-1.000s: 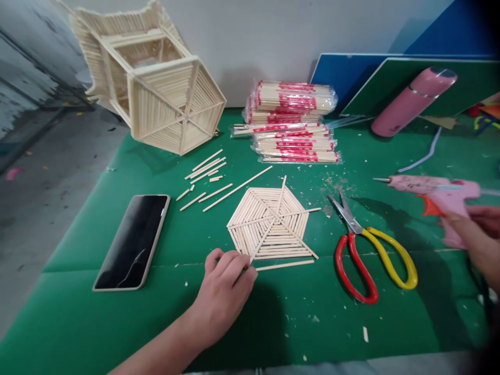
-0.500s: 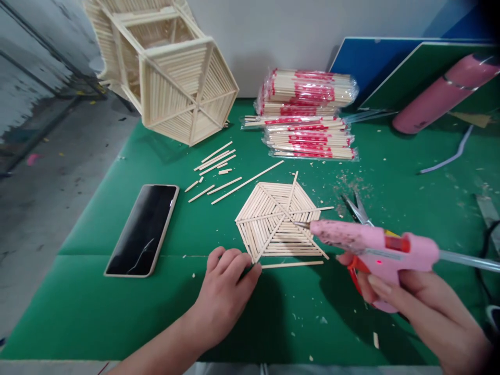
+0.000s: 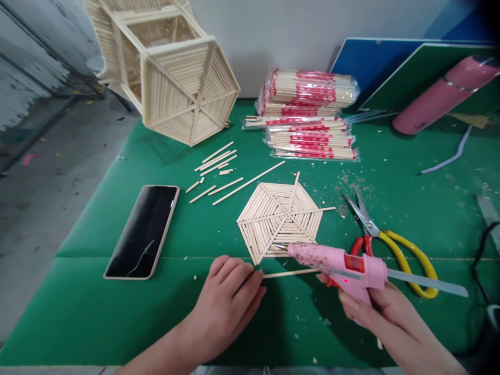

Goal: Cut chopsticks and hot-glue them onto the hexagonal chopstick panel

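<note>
My right hand [image 3: 375, 307] is wrapped round a pink hot glue gun [image 3: 332, 260], a clear glue stick [image 3: 427, 282] jutting from its back. The nozzle points left over the lower edge of a flat six-sided panel [image 3: 269, 213] built from thin wooden sticks. Below the panel, my left hand [image 3: 234, 297] pinches the left end of a loose wooden stick [image 3: 289, 273]. That stick lies just apart from the panel's lower edge, its right end hidden by the glue gun. A few stick ends poke out past the panel's outline.
Scissors [image 3: 402, 260] with yellow handles and a red-handled tool [image 3: 361, 245] lie right of the panel. A phone [image 3: 142, 232], cut sticks [image 3: 219, 156], wrapped chopstick bundles [image 3: 308, 114], a stick-built model [image 3: 187, 94] and a pink flask [image 3: 445, 96] are on the green tabletop [image 3: 97, 307].
The glue gun has moved down and left, its nozzle going from the panel's centre to its lower edge. My left hand, pinching the stick, has shifted slightly down. The scissors now show more fully.
</note>
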### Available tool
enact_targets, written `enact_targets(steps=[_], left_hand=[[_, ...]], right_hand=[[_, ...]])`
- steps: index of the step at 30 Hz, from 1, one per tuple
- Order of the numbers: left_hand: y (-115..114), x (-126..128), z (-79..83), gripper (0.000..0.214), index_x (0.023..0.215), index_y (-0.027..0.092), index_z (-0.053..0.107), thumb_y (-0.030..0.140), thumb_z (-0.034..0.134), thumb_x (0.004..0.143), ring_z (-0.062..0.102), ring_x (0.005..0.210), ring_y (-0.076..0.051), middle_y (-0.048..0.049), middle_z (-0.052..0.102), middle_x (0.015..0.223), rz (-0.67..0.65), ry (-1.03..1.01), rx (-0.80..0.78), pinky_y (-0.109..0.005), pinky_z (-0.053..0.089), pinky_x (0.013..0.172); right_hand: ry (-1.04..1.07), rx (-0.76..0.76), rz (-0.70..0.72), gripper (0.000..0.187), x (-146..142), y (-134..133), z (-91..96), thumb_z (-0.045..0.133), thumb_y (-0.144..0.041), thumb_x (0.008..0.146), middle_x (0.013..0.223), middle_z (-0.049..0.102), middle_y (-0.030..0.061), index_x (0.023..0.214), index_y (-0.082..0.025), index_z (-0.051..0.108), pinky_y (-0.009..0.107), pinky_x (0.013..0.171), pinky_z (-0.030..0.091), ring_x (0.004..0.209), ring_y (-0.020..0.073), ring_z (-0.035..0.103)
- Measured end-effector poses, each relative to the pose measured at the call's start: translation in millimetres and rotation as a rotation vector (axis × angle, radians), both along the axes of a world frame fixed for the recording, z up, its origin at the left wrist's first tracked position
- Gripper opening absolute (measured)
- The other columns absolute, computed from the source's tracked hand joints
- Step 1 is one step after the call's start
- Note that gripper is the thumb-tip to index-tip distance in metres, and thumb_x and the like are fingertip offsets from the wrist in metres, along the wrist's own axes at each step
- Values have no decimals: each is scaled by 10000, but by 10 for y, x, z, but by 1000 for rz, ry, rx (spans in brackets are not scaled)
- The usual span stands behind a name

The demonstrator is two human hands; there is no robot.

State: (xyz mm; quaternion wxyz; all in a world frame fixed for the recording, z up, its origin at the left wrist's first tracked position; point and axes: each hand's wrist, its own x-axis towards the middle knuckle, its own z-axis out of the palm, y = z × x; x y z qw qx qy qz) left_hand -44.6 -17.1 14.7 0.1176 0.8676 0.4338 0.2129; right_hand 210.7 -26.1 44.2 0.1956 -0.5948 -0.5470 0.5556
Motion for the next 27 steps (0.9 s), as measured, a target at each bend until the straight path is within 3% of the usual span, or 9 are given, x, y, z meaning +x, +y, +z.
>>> enact_targets(steps=[4,7,10,17,27], left_hand=[[-3,102,-4,152,884,143,564,159,416,852,446,697,-164,-38,555,740,-30,85,-36,-337,339,660],[-14,86,-7,230,883,143,564,131,335,869,435,687,-160,-45,539,741,-142,54,-101,-333,339,650],[-28,27,1,198,903,138,561,124,369,857,446,707,-161,-49,538,752,-176,14,-107,-326,350,655],[-28,14,33,105,828,139,577,158,474,818,475,717,-159,-48,551,760,-57,-28,-34,-337,396,686],[-49,4,-49,140,916,135,568,135,484,805,513,918,-222,-97,573,948,71,19,122,-410,387,832]], right_hand=[[-18,23,-15,327,46,-63,-36,456,-393,816,650,560,11,1060,-209,573,223,471,477,560,141,531],[-106,112,38,274,90,-111,-49,462,-371,815,681,598,26,979,-202,604,227,495,498,589,151,563],[-225,221,119,253,54,-137,-25,445,-365,822,659,613,25,906,-202,619,231,549,522,595,153,585],[-446,319,212,368,-61,-236,-56,376,-423,837,940,654,104,993,-172,596,329,828,489,902,220,619],[-494,253,293,396,-89,-241,-106,333,-389,866,1095,600,145,1081,-130,539,358,898,441,1046,225,552]])
